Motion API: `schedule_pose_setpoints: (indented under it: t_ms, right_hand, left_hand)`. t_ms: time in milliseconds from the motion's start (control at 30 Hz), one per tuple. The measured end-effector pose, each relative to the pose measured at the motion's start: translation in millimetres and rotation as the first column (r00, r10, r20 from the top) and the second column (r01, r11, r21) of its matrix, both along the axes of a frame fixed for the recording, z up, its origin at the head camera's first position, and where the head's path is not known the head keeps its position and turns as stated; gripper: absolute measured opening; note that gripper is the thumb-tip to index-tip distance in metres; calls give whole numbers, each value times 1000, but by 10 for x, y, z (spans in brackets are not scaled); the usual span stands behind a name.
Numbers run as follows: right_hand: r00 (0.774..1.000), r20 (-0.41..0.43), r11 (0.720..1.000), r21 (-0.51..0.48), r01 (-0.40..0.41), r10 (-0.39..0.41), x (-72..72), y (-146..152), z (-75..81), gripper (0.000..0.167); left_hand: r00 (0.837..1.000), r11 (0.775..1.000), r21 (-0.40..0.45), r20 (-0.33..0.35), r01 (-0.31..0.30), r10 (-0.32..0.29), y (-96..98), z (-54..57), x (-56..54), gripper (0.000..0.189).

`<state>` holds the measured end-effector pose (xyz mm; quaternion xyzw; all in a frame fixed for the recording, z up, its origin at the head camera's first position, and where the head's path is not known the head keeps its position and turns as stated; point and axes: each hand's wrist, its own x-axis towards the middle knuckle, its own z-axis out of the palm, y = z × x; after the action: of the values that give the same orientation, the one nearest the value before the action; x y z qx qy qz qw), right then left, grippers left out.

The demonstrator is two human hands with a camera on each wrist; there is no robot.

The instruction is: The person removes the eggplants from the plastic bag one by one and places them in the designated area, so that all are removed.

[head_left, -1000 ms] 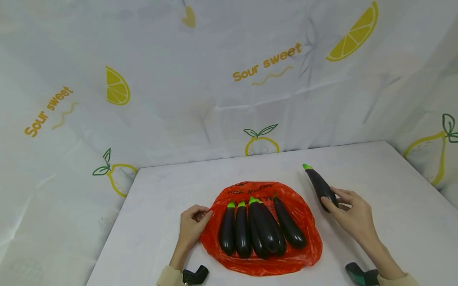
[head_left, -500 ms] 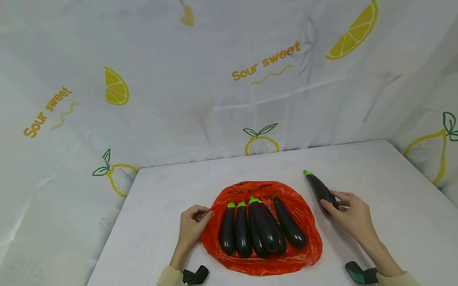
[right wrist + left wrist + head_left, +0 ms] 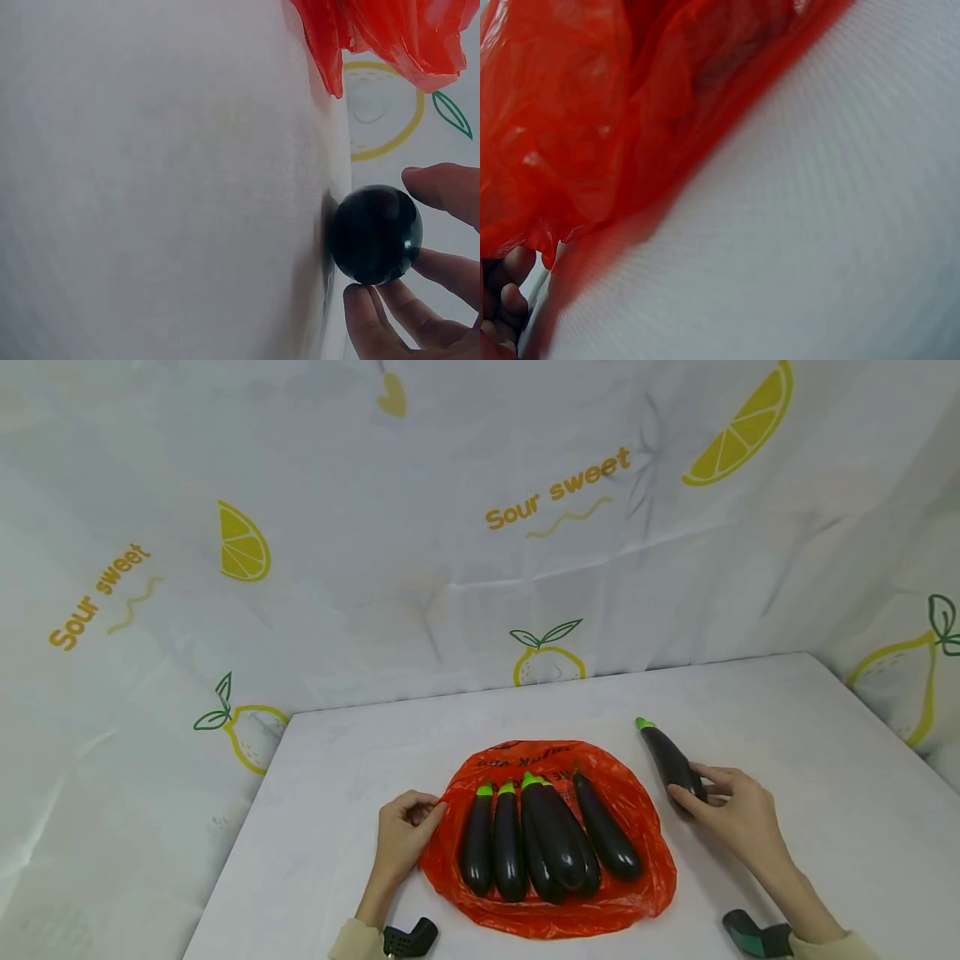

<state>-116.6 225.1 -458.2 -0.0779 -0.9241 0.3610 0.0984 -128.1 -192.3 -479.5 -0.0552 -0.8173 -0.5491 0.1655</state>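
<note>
In the head view a red plastic bag [image 3: 551, 920] lies spread on the table with several glossy dark eggplants [image 3: 510, 852] side by side on it, green caps pointing away. My left hand [image 3: 405, 835] pinches the bag's left edge between thumb and fingers; the left wrist view shows the crinkled red plastic [image 3: 562, 135] above curled fingertips [image 3: 514, 296]. Right of the bag, my right hand [image 3: 735, 810] holds a single eggplant [image 3: 667, 756] by its rounded near end. The right wrist view shows that eggplant's round end [image 3: 375, 234] low at the white surface, thumb on one side and fingers on the other.
The white table [image 3: 322, 760] runs back to a white cloth backdrop [image 3: 360, 610] printed with lemons and lettering. A black wrist device [image 3: 411, 937] sits by the left sleeve, and a dark green and black one [image 3: 757, 935] by the right.
The eggplant in my right hand has come down toward the table, its green tip dropping slightly; over the last half second it barely moves. The left hand and the bag stay put.
</note>
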Motion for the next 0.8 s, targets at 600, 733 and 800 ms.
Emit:
schedule_pose_setpoints:
  t_ms: [600,733,800]
  right_hand:
    - [997,-73,1000,17,-19,20,26,-4,-9,54]
    - [995,-99,1000,7,-25,25,41,-14,17,54]
    - [993,-110,1000,4,-30,30,56,-27,39,53]
  left_hand:
    - [1000,1000,-16,23,-20,20,-87,-237,-94,10]
    - [999,1000,-18,25,-24,25,-57,-179,-77,11]
    - [1000,1000,-12,17,-17,17,-34,-117,-54,10]
